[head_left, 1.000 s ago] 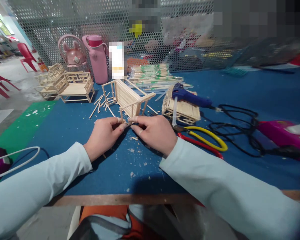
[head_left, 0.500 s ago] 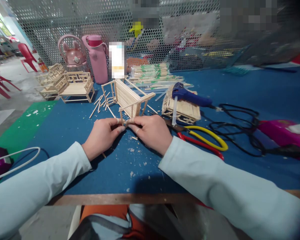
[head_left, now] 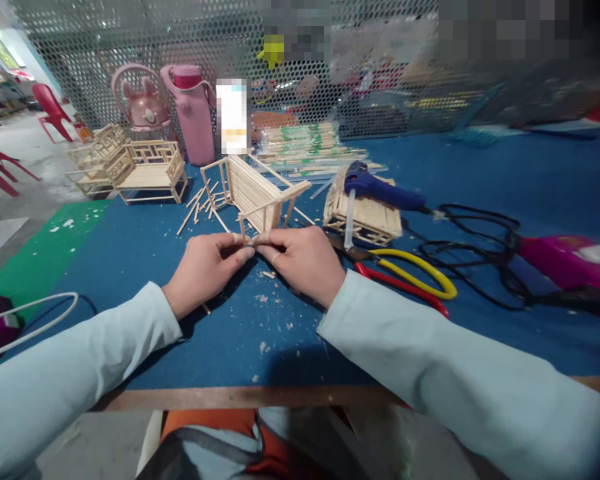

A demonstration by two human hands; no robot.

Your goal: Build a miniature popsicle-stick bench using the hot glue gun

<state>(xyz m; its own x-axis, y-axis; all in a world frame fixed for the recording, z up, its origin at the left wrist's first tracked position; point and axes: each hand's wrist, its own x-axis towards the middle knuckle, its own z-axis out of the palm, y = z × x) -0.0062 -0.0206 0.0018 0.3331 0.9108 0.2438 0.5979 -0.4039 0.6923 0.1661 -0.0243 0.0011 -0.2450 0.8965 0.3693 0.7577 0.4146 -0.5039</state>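
A small furniture model of thin wooden sticks [head_left: 255, 193] lies tipped over on the blue table, its slatted panel slanting and its legs sticking out. My left hand [head_left: 205, 273] is closed, thumb and fingers pinching the model's near corner. From the other side my right hand [head_left: 303, 260] pinches the same corner, its fingertips almost meeting the left ones. The joint between the fingertips is mostly hidden. Loose wooden sticks [head_left: 199, 203] are scattered just behind the left hand. To the right of my right hand lie pliers with red and yellow handles [head_left: 415, 273].
A blue glue gun [head_left: 383, 190] rests on another stick model [head_left: 370, 217], its cord [head_left: 480, 247] looping right. Finished stick benches [head_left: 150, 173] stand back left beside a pink bottle [head_left: 194, 120]. Packs of sticks [head_left: 303, 143] lie before the perforated metal screen [head_left: 390, 87].
The view has shifted very slightly. Both hands keep their pinch on the model's corner, and the left thumb has edged a little to the right.
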